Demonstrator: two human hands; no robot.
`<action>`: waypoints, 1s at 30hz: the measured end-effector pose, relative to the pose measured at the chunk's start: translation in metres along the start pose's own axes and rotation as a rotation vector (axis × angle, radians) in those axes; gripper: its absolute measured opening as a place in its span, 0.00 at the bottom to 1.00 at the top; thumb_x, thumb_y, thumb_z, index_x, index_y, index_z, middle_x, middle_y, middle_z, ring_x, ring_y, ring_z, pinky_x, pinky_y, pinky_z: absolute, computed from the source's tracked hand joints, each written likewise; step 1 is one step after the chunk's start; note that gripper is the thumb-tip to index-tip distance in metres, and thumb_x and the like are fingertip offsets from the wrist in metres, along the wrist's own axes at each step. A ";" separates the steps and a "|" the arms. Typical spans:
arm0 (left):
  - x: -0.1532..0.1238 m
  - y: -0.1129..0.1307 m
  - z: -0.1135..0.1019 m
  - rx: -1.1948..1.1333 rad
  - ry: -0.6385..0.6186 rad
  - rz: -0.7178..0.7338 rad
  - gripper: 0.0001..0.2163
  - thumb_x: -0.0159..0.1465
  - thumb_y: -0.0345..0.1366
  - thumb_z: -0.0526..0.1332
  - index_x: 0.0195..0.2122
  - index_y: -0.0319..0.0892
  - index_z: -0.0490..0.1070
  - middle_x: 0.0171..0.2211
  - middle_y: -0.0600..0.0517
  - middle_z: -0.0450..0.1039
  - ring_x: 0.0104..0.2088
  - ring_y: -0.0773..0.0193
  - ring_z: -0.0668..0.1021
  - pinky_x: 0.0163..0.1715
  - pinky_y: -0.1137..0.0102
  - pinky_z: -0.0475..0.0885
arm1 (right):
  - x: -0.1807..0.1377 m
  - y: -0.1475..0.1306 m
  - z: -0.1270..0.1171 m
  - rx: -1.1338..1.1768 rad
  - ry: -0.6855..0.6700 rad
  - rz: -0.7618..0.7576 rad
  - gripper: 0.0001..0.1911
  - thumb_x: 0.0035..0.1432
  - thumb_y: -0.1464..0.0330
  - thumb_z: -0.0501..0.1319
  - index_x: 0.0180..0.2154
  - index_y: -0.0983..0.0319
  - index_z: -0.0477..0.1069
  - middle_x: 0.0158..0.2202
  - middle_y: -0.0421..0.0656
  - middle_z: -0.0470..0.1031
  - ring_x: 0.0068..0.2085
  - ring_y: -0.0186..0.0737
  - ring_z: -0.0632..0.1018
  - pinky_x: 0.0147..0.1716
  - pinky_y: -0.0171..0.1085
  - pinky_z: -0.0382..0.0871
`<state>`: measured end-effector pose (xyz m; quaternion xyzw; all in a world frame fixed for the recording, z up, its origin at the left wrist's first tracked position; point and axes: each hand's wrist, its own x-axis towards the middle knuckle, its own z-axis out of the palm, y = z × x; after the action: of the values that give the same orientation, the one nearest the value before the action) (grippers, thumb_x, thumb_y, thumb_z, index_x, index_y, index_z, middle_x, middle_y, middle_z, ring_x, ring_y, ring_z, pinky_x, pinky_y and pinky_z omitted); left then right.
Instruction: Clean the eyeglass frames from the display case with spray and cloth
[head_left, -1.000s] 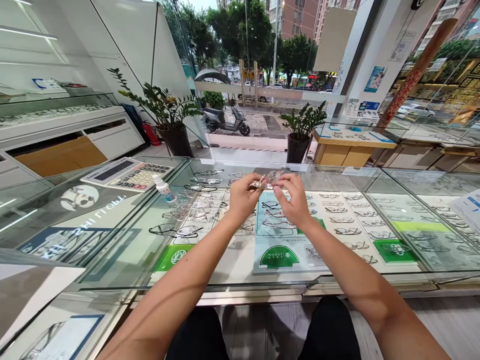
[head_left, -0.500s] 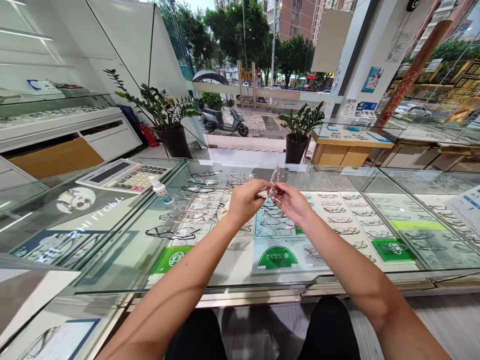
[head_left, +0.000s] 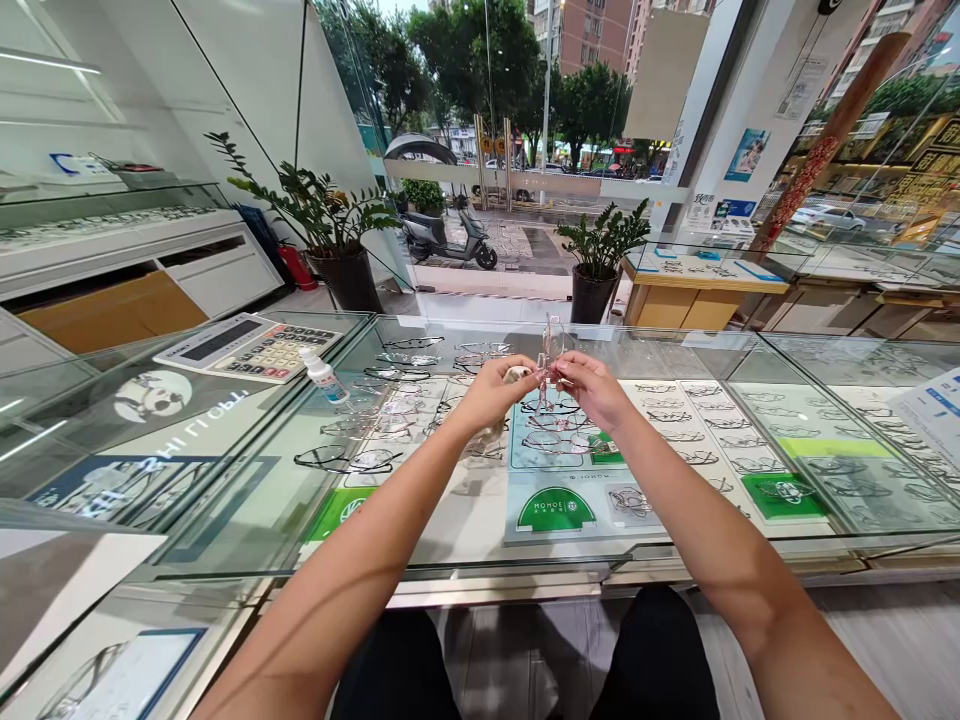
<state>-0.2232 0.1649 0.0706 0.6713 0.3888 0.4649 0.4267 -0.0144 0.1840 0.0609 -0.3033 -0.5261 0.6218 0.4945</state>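
Observation:
Above the glass counter, a pair of thin-framed eyeglasses (head_left: 554, 335) is held upright between my two hands. My left hand (head_left: 495, 392) is closed with its fingertips on the frame, and a pale, crumpled cloth-like piece (head_left: 516, 374) shows at those fingers. From the other side, my right hand (head_left: 598, 388) pinches the same eyeglasses between thumb and fingers. Exactly which part each hand grips is too small to tell. Left of my hands, several eyeglasses sit on the counter, including a dark-framed pair (head_left: 349, 459) nearest me.
A small white bottle (head_left: 324, 378) stands near a large calculator (head_left: 249, 347) on the left. Rows of eyeglasses (head_left: 679, 437) lie inside the glass display counter (head_left: 465, 572). Potted plants (head_left: 594, 290) and a glass front are beyond it.
The eyeglasses have turned between my hands and show more of their lens side. My right fingers have shifted into a closer pinch, while both arms stay nearly in place.

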 end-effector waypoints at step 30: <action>0.003 -0.016 -0.025 0.791 0.628 0.239 0.10 0.68 0.36 0.67 0.49 0.45 0.74 0.41 0.47 0.81 0.38 0.54 0.80 0.36 0.65 0.66 | 0.008 -0.008 -0.024 0.289 0.095 0.047 0.18 0.43 0.63 0.82 0.31 0.56 0.76 0.41 0.39 0.87 0.38 0.37 0.83 0.37 0.37 0.81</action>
<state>-0.2484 0.1778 0.0619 0.6490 0.5648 0.5070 -0.0530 0.0068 0.1993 0.0634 -0.2705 -0.3999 0.6874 0.5426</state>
